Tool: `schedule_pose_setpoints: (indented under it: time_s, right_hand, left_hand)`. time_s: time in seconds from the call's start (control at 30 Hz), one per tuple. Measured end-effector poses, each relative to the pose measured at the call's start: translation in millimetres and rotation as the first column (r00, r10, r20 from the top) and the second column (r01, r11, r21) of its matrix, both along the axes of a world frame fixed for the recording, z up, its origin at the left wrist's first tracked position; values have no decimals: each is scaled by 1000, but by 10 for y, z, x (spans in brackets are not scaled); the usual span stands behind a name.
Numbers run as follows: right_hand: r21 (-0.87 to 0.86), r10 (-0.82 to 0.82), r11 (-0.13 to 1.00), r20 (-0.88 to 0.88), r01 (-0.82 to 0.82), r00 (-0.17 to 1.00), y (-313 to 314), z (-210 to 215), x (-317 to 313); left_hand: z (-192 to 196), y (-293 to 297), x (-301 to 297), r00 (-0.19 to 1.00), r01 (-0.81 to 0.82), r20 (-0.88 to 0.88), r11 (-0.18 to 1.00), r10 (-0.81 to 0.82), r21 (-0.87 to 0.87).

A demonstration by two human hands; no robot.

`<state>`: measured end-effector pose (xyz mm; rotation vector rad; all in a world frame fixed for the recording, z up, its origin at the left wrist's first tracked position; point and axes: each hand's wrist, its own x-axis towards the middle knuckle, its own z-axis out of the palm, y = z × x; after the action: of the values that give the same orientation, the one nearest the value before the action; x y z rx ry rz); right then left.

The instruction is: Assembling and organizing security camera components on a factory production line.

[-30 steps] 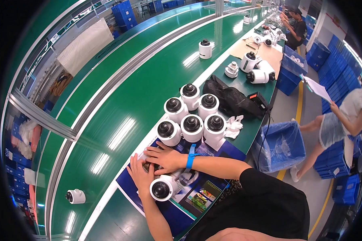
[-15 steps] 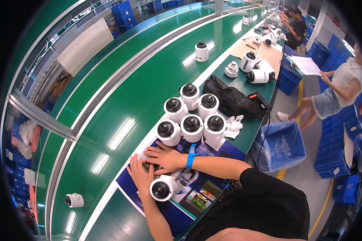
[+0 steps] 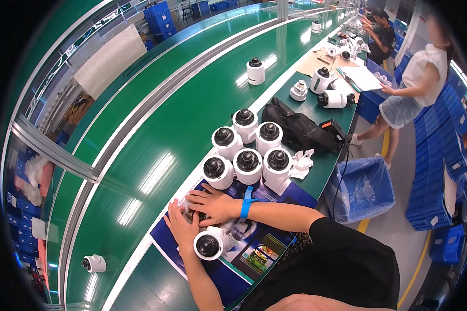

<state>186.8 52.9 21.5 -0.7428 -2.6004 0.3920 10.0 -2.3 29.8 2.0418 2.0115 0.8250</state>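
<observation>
Lone white camera point(image 3: 94, 263) at 8 o'clock on the green belt point(image 3: 155, 155), nearer the lower edge than a second ago. Left hand point(image 3: 180, 226) flat beside the dome camera point(image 3: 211, 243) on the counter point(image 3: 316, 155), fingers spread, holding nothing. Right hand point(image 3: 213, 205) pressed over a part just above, grip hidden — cannot tell. Both unmoved. Six finished cameras point(image 3: 248, 150) clustered at 12 o'clock.

The green worktop point(image 3: 316, 171) carries six white dome cameras point(image 3: 248, 150), a black bag point(image 3: 296, 129), a crumpled white cloth point(image 3: 301, 163) and a blue printed mat point(image 3: 264, 254).
</observation>
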Motion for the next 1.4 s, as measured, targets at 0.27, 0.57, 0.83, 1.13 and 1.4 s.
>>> schedule_pose_setpoints:
  time_s: [0.27,0.57,0.83,1.13,1.4]
  right_hand:
    - [9,-5,1000,-7,5,1000,-10,7,-8]
    - [10,-7,1000,-25,7,1000,-9,5,-2]
    - [8,0,1000,-19,0,1000,-7,23,0]
    - [20,-5,1000,1,5,1000,-10,35,2]
    - [11,7,1000,-2,-7,1000,-14,55,9]
  left_hand:
    - [-36,-2,-26,998,14,-56,1000,-14,-4]
    - [-31,0,-19,999,13,-33,1000,-13,10]
    - [-44,-2,-30,998,23,-60,1000,-22,17]
    - [-34,-1,-24,998,19,-62,1000,-19,9]
    - [-34,3,-23,999,13,-38,1000,-12,15]
